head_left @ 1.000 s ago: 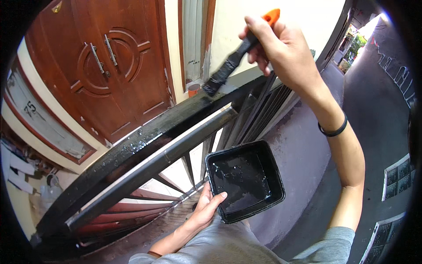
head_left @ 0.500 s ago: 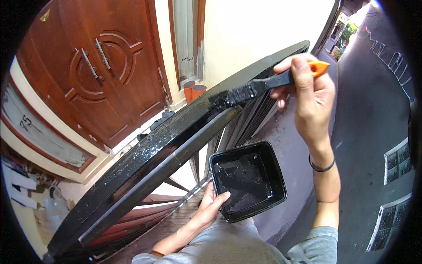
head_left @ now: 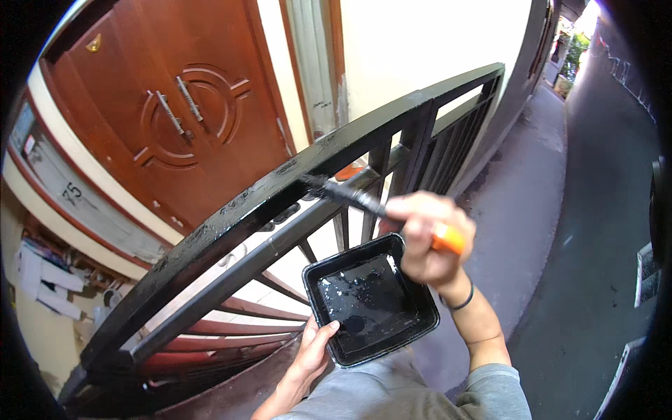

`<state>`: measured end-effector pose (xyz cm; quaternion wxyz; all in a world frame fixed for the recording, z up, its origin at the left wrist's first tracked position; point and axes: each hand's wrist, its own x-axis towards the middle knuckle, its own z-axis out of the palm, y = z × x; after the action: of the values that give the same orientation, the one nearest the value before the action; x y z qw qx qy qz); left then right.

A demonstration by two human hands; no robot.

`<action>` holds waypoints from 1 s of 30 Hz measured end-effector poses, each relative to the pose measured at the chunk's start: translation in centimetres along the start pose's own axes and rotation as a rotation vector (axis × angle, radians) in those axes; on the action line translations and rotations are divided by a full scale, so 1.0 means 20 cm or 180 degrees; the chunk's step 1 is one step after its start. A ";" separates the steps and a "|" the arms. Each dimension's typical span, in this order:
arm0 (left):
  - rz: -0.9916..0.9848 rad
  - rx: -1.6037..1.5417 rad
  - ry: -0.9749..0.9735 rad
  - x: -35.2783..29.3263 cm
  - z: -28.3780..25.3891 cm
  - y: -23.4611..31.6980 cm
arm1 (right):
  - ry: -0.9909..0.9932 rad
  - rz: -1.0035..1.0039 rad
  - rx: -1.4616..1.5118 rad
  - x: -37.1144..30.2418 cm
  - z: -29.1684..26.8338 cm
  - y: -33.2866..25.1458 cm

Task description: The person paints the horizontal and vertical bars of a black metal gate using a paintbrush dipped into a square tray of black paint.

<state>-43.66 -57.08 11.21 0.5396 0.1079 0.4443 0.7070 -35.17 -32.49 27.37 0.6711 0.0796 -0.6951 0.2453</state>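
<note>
Head view: right hand [head_left: 430,241], closed round brush [head_left: 357,199], bristles [head_left: 314,185] at ten o'clock from grip, at the rail [head_left: 378,122]; left hand [head_left: 311,351], clasping tub [head_left: 385,346] at two o'clock.

Brown wooden double door [head_left: 231,164], carved with rounded pattern. On door: two silvery handles [head_left: 189,99], small yellow plaque [head_left: 94,43] near upper left corner. Right of door: narrow window [head_left: 316,70] in brown frame, then cream wall [head_left: 427,45]. Left of door: long window panel [head_left: 56,180], brown-framed. Below left of door: white cloth [head_left: 43,271]. Far right of door: purplish-grey pavement [head_left: 518,175], darker roadway [head_left: 574,231], green foliage [head_left: 575,52] beyond.
</note>
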 end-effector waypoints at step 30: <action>0.1088 -0.0375 0.1458 -0.34 0.24 -0.32 | 0.1272 0.1589 -0.0107 -0.10 -0.46 0.63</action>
<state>-33.71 -60.34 11.34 0.3037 -0.0128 0.4881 0.8181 -32.34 -17.81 22.26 0.7146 -0.1543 -0.5516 0.4016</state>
